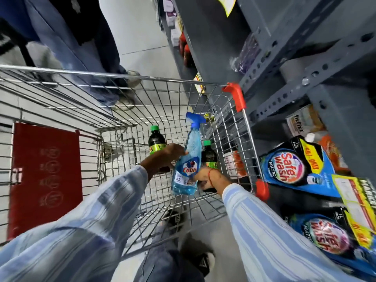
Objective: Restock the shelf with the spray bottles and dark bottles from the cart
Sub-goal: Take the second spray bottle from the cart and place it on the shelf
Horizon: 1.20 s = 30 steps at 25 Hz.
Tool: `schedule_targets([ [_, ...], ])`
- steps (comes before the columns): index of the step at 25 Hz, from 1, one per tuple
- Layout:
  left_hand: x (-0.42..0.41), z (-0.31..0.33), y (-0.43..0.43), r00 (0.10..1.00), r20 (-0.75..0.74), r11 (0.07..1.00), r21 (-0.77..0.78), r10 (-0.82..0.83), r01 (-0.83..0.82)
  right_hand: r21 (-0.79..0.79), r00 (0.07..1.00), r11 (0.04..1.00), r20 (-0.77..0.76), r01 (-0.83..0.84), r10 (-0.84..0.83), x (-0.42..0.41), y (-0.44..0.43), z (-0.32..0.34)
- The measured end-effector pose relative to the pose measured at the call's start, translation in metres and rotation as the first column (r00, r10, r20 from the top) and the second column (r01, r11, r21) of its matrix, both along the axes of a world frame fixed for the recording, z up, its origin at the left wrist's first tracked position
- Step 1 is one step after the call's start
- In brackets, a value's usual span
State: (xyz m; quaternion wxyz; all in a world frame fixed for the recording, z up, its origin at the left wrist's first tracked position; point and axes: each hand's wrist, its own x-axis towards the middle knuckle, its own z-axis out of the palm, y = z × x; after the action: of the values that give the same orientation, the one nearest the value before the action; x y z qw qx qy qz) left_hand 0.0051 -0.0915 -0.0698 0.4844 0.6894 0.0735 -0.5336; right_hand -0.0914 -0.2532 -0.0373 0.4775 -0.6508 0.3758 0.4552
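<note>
A blue Colin spray bottle point(188, 165) hangs tilted above the floor of the wire cart point(246, 127), trigger head pointing away from me. My left hand point(162, 157) grips it at the neck. Behind that hand a dark bottle with a green cap point(155, 139) stands in the cart. A second dark bottle with a green cap point(208, 154) is to the right of the spray bottle. My right hand point(209, 177) is closed around its lower part, with its knuckles against the spray bottle. The bottle's base is hidden.
A grey metal shelf point(284, 78) runs along the cart's right side, holding blue Safe Wash pouches point(289, 165) and boxes. The red child-seat flap point(46, 176) lies at the cart's left. Another person's legs point(81, 47) stand beyond the cart's far rim on the grey floor.
</note>
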Motion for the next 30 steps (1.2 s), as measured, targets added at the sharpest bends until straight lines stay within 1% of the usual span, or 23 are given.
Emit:
schedule_targets([
  [1, 0.0, 0.013, 0.002, 1.0, -0.006, 1.0, -0.024, 0.017, -0.017, 0.016, 0.999, 0.999, -0.009, -0.047, 0.047, 0.001, 0.002, 0.02],
  [2, 0.0, 0.031, 0.0, 0.999, -0.005, 0.998, -0.049, 0.037, -0.037, 0.045, 1.0, 0.999, 0.0, -0.026, 0.026, 0.002, 0.003, 0.037],
  [3, -0.002, 0.06, -0.002, 0.999, 0.025, 0.998, -0.057, 0.037, -0.035, 0.066, 1.0, 0.998, 0.027, -0.012, 0.01, -0.002, 0.004, 0.068],
  [4, -0.004, 0.083, -0.004, 0.997, 0.067, 0.998, -0.058, 0.031, -0.027, 0.119, 0.998, 0.992, 0.04, 0.049, -0.054, -0.006, 0.007, 0.098],
  [6, -0.009, 0.131, -0.01, 0.989, 0.142, 0.993, -0.117, 0.034, -0.018, 0.115, 0.969, 0.976, 0.146, 0.183, -0.199, -0.022, 0.004, 0.145],
  [7, -0.012, 0.155, -0.012, 0.985, 0.167, 0.985, -0.169, 0.05, -0.022, 0.084, 0.94, 0.969, 0.239, 0.231, -0.245, -0.025, 0.003, 0.154],
  [8, -0.015, 0.18, -0.015, 0.977, 0.204, 0.976, -0.216, 0.065, -0.02, 0.104, 0.918, 0.961, 0.282, 0.258, -0.277, -0.03, -0.007, 0.164],
  [9, -0.019, 0.202, -0.02, 0.964, 0.255, 0.97, -0.241, 0.071, -0.008, 0.15, 0.913, 0.956, 0.291, 0.25, -0.285, -0.033, -0.013, 0.172],
  [10, -0.023, 0.226, -0.025, 0.946, 0.313, 0.964, -0.264, 0.082, 0.004, 0.187, 0.892, 0.954, 0.348, 0.235, -0.288, -0.035, -0.019, 0.176],
  [12, -0.031, 0.265, -0.037, 0.905, 0.412, 0.957, -0.291, 0.106, 0.021, 0.202, 0.825, 0.953, 0.481, 0.225, -0.297, -0.04, -0.03, 0.19],
  [13, -0.038, 0.284, -0.044, 0.884, 0.455, 0.95, -0.308, 0.104, 0.046, 0.214, 0.784, 0.943, 0.525, 0.254, -0.33, -0.048, -0.036, 0.209],
  [15, -0.052, 0.316, -0.06, 0.858, 0.503, 0.932, -0.349, 0.097, 0.099, 0.233, 0.698, 0.929, 0.613, 0.287, -0.37, -0.065, -0.051, 0.232],
  [16, -0.061, 0.329, -0.069, 0.847, 0.525, 0.922, -0.365, 0.088, 0.13, 0.219, 0.662, 0.93, 0.655, 0.295, -0.364, -0.074, -0.059, 0.242],
  [18, -0.081, 0.349, -0.086, 0.833, 0.55, 0.903, -0.387, 0.065, 0.185, 0.186, 0.622, 0.93, 0.699, 0.316, -0.352, -0.099, -0.076, 0.259],
  [21, -0.117, 0.372, -0.114, 0.814, 0.581, 0.86, -0.425, 0.02, 0.282, 0.25, 0.54, 0.906, 0.737, 0.342, -0.407, -0.141, -0.1, 0.28],
  [24, -0.155, 0.395, -0.149, 0.787, 0.617, 0.81, -0.451, -0.02, 0.374, 0.26, 0.423, 0.869, 0.791, 0.421, -0.442, -0.188, -0.118, 0.295],
  [26, -0.184, 0.411, -0.18, 0.776, 0.626, 0.761, -0.467, -0.075, 0.45, 0.271, 0.349, 0.825, 0.808, 0.495, -0.475, -0.224, -0.137, 0.304],
  [28, -0.215, 0.423, -0.216, 0.733, 0.666, 0.715, -0.446, -0.138, 0.539, 0.278, 0.265, 0.765, 0.824, 0.58, -0.501, -0.264, -0.16, 0.312],
  [30, -0.246, 0.427, -0.254, 0.721, 0.669, 0.673, -0.451, -0.179, 0.586, 0.264, 0.191, 0.696, 0.843, 0.668, -0.503, -0.308, -0.179, 0.321],
])
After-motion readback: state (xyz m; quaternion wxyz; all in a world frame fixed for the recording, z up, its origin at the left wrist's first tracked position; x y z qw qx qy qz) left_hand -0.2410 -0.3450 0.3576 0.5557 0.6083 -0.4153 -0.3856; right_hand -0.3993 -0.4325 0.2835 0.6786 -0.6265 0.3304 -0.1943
